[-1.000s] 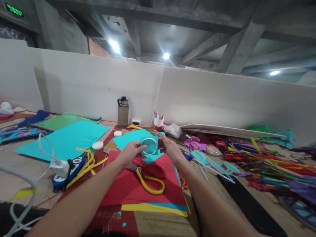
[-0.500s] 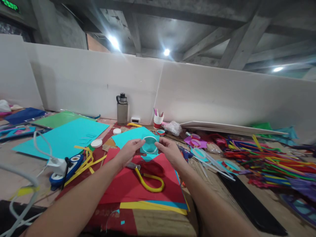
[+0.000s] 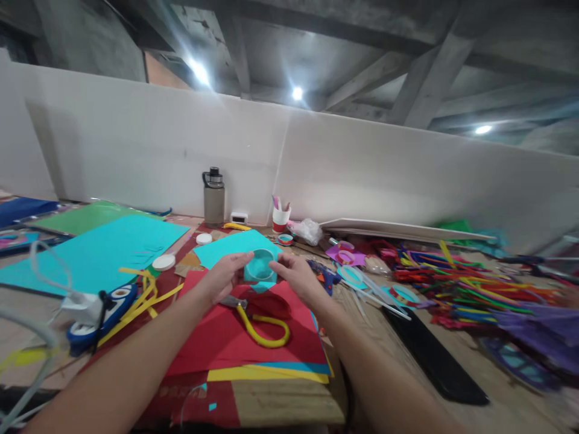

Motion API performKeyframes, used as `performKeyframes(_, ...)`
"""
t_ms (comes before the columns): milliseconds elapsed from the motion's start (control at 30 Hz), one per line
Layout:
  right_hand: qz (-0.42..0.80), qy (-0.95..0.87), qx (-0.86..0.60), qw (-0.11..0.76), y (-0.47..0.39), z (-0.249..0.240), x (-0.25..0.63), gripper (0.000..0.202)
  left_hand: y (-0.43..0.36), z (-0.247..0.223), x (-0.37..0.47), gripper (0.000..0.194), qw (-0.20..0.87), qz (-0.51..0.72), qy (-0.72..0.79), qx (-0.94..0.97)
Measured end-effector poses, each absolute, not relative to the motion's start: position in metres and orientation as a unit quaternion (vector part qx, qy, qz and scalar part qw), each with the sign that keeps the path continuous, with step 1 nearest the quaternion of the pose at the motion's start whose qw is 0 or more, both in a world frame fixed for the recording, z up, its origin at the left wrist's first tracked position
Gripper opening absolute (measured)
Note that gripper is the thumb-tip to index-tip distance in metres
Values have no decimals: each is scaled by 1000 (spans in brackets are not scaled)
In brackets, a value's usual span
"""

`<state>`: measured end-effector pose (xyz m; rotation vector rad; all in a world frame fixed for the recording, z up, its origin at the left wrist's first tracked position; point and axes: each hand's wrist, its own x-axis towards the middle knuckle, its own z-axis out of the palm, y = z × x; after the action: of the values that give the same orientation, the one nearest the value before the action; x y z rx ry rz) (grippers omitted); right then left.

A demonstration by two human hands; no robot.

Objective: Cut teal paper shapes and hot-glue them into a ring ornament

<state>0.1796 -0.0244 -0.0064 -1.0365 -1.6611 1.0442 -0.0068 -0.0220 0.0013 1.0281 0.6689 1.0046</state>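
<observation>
My left hand [image 3: 228, 274] and my right hand [image 3: 296, 272] hold a turquoise paper piece with a round ring [image 3: 261, 265] between them. The ring looks hollow, and turquoise paper sticks out around its base. Fingers of both hands are closed on its opposite sides, above the far edge of a red sheet [image 3: 203, 343]. Nearer to me on that sheet lies a cutting tool [image 3: 266, 342] with a grey metal head and a curved yellow handle. A turquoise sheet [image 3: 235, 244] is just behind my hands.
To the left are a large turquoise sheet [image 3: 104, 253], yellow strips [image 3: 149, 295] and a blue-and-white power strip [image 3: 104, 319]. A bottle [image 3: 214, 202] and a pen cup [image 3: 281, 218] stand behind. Rightward lie a blue glue gun [image 3: 326, 277], a black slab [image 3: 436, 355] and colourful pipe cleaners [image 3: 488, 295].
The whole view has shifted, so everything appears further left. Both hands keep hold of the turquoise piece, whose ring now looks slightly more tilted.
</observation>
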Motion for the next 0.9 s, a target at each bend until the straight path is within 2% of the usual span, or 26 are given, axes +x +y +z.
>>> performKeyframes(100, 403, -683, -418, 443, -26, -5, 177, 30, -22, 3, -6, 22, 705, 441, 303, 466)
performKeyframes(367, 369, -709, -419, 432, -27, -2, 174, 28, -15, -4, -5, 25, 673, 450, 353, 469)
performKeyframes(533, 102, -726, -576, 363, -20, 22, 216, 29, -13, -5, -6, 21, 657, 473, 382, 446)
performKeyframes(600, 49, -703, -622, 342, -18, 31, 249, 27, -11, -6, -7, 23, 647, 480, 387, 448)
performKeyframes(700, -11, -656, -709, 259, -15, 31, 304, 21, -8, -8, -8, 27, 627, 498, 400, 446)
performKeyframes(833, -11, -621, -777, 100, -12, 6, 355, 5, -6, -9, -8, 32, 617, 510, 410, 437)
performKeyframes(900, -2, -613, -789, 42, -10, -9, 366, 13, -6, -9, -8, 33, 612, 518, 411, 434)
